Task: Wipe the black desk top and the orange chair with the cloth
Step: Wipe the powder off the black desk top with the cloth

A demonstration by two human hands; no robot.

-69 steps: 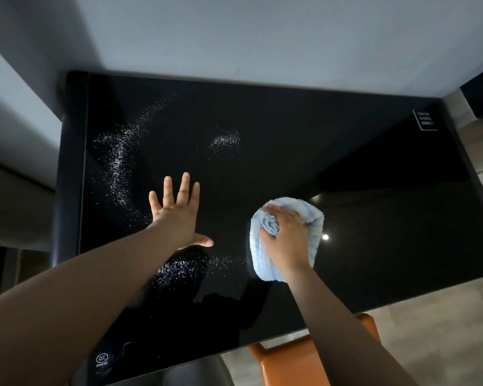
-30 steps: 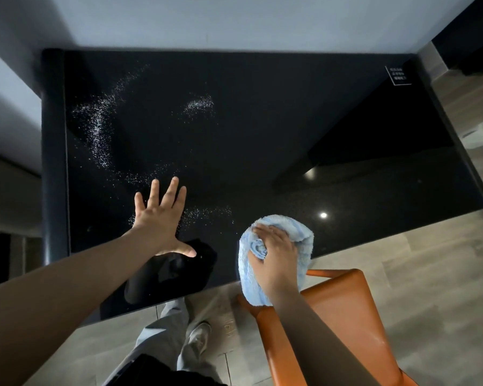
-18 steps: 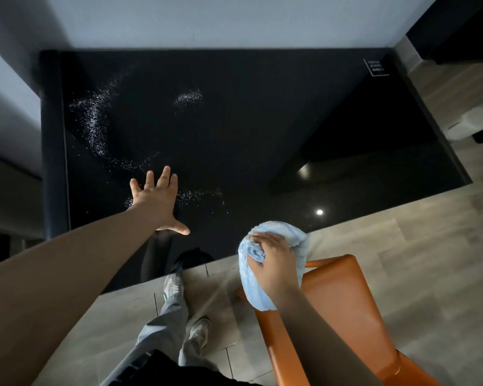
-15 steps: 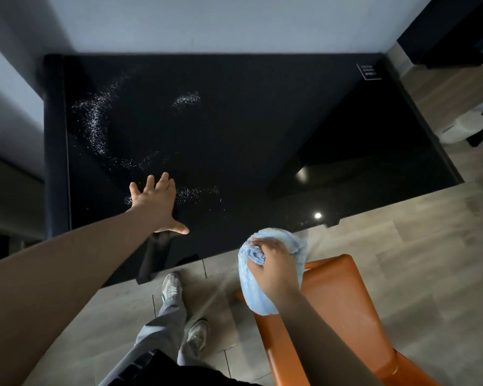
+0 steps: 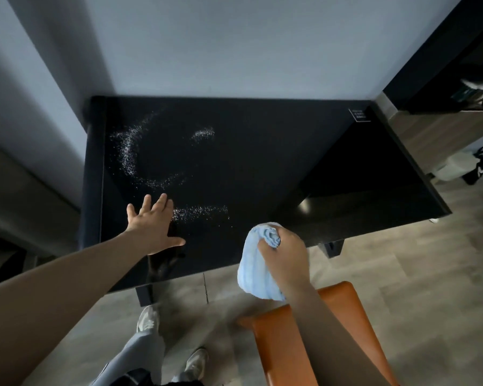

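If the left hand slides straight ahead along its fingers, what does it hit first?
Probably the curved trail of white specks just beyond the left hand, flat on the desk top; after that, bare desk up to the wall.

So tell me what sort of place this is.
Probably a hotel room or small study: a glossy black desk top against a plain wall, an orange chair before it, wood-look floor planks.
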